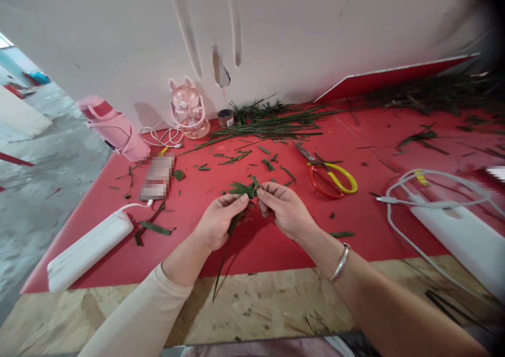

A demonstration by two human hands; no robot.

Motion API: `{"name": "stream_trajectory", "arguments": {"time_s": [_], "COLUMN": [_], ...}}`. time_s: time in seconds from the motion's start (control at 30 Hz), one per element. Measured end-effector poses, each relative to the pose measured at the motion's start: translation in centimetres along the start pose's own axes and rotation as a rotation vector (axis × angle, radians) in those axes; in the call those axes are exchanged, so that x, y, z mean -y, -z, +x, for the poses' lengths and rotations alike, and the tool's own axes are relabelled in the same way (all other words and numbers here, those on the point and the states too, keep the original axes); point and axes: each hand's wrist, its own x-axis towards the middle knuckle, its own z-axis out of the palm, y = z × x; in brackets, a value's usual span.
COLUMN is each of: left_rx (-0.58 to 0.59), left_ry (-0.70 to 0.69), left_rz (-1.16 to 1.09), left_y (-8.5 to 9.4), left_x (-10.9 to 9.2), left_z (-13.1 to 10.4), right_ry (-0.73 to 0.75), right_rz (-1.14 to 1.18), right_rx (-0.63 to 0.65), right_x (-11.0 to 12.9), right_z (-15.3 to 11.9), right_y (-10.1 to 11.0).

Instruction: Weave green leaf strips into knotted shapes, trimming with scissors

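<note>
Between my two hands, above the red table covering (189, 252), is a small piece of folded green leaf (241, 189). My left hand (223, 215) pinches its left side between thumb and index finger, and a long thin strip hangs down below that hand. My right hand (282, 207) has its fingertips closed on the right end of the same leaf piece. Scissors (331, 178) with red and yellow handles lie to the right, beyond my right hand. Short green leaf scraps (268, 164) are scattered behind my hands.
At the back stand a pink bottle (116, 131), a clear pink jug (190, 112) and a small dark tin (226, 118). Long green stems (276, 128) lie beside them. White power banks (90, 249) and cables flank both sides; a phone (158, 175) lies left.
</note>
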Motion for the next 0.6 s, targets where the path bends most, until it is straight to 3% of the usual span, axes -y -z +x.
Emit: {"name": "stream_trajectory", "arguments": {"time_s": [0.13, 0.17, 0.27, 0.43, 0.6], "left_rx": [0.159, 0.156, 0.039, -0.026, -0.049], "left_ry": [0.088, 0.08, -0.125, -0.271, -0.284], "left_rz": [-0.057, -0.075, -0.11, -0.028, 0.08], "left_y": [0.5, 0.5, 0.1, -0.7, -1.0], "left_x": [-0.8, -0.7, 0.6, 2.5, 2.1], "left_z": [0.0, 0.1, 0.7, 1.2, 0.8], "right_ry": [-0.16, -0.2, -0.264, -0.188, -0.184], "right_rz": [0.277, 0.32, 0.319, 0.169, 0.128], "right_rx": [0.096, 0.139, 0.208, 0.094, -0.013], "right_x": [0.3, 0.3, 0.3, -0.3, -0.4], "right_z": [0.1, 0.0, -0.2, -0.3, -0.1], "right_y": [0.3, 0.4, 0.2, -0.3, -0.4]}}
